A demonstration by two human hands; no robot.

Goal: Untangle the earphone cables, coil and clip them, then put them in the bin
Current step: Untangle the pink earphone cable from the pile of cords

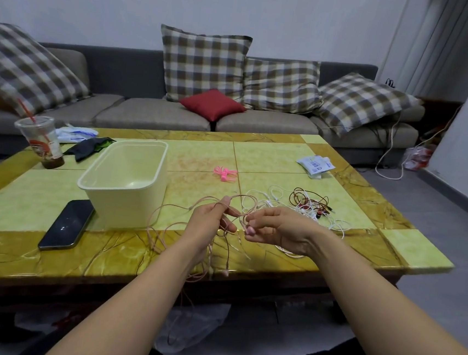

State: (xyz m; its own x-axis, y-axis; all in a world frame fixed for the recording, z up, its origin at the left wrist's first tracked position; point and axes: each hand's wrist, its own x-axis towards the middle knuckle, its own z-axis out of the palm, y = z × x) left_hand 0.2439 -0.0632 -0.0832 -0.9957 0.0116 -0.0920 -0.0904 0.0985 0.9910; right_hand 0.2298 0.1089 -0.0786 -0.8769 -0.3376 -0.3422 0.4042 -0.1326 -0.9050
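Pale pink, thin and glossy, the earphone cable stretches between both hands in loose, snarled loops. The left hand pinches one strand with curled fingers, and the right hand pinches the knot at its fingertips. More loops dangle below the left hand, over the table's near edge. Past the right hand lies a tangle of white and red cables. Left of the left hand stands a smooth cream plastic bin, a dark phone beside it. Bright pink clips lie beyond both hands on the polished green-and-amber table, with a grey sofa behind.
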